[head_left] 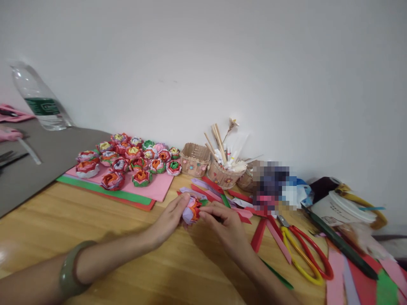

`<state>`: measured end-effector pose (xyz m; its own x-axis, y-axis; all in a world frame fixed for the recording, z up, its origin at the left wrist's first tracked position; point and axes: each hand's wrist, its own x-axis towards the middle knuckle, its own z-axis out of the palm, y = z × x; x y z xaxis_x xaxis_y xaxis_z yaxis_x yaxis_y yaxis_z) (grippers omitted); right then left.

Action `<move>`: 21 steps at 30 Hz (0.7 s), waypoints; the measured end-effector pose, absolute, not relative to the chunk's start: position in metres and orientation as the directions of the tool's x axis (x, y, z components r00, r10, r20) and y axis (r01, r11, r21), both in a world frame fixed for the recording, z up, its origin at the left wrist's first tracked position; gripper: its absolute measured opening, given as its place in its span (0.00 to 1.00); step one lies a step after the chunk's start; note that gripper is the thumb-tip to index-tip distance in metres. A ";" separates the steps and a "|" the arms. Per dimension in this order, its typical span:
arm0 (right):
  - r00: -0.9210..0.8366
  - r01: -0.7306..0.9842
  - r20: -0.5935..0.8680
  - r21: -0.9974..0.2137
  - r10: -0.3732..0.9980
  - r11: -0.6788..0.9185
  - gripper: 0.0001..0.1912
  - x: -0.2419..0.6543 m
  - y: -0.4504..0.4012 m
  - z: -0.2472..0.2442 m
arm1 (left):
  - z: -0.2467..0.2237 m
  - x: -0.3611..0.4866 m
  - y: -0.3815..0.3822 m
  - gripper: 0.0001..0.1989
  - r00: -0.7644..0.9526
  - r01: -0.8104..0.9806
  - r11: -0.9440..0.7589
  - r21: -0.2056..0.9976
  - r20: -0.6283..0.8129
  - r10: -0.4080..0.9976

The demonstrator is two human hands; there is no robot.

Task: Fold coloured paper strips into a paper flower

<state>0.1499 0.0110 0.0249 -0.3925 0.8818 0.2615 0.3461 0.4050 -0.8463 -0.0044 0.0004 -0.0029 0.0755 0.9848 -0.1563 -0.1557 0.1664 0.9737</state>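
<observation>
Between my two hands, a little above the wooden table (133, 250), is a paper flower (191, 212) in lilac, orange and red. My left hand (174, 212) grips it from the left side, fingers closed around its far edge. On the other side, the bent fingers of my right hand (221, 218) pinch at the flower's right edge; a bit of green paper shows just above them. Folded paper strips (219, 195) in red, pink and lilac lie scattered right behind the hands. A bangle is on my left forearm.
Finished paper flowers (133, 152) stand in rows on coloured paper sheets (162, 186) at the left. Small baskets (194, 160), one filled with sticks, line the wall. Scissors (305, 250), a green cutter-like tool (343, 243) and a white tub (341, 207) are at right. A bottle (41, 99) stands far left.
</observation>
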 end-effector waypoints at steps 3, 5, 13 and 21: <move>-0.407 0.368 0.299 -0.811 0.863 0.455 0.09 0.150 0.011 0.025 | -0.004 -0.004 0.000 0.22 0.086 -0.164 0.179 0.970 -0.167 0.982; -0.417 0.379 0.318 -0.791 0.852 0.481 0.09 0.151 0.011 0.025 | -0.003 -0.004 0.000 0.22 0.075 -0.158 0.179 0.971 -0.169 0.983; -0.423 0.368 0.262 -0.825 0.867 0.429 0.08 0.151 0.012 0.026 | 0.002 -0.004 0.000 0.23 0.031 -0.106 0.150 0.983 -0.147 0.989; -0.420 0.368 0.236 -0.838 0.876 0.402 0.08 0.151 0.012 0.027 | 0.004 -0.003 -0.002 0.21 0.044 -0.103 0.149 0.984 -0.145 0.988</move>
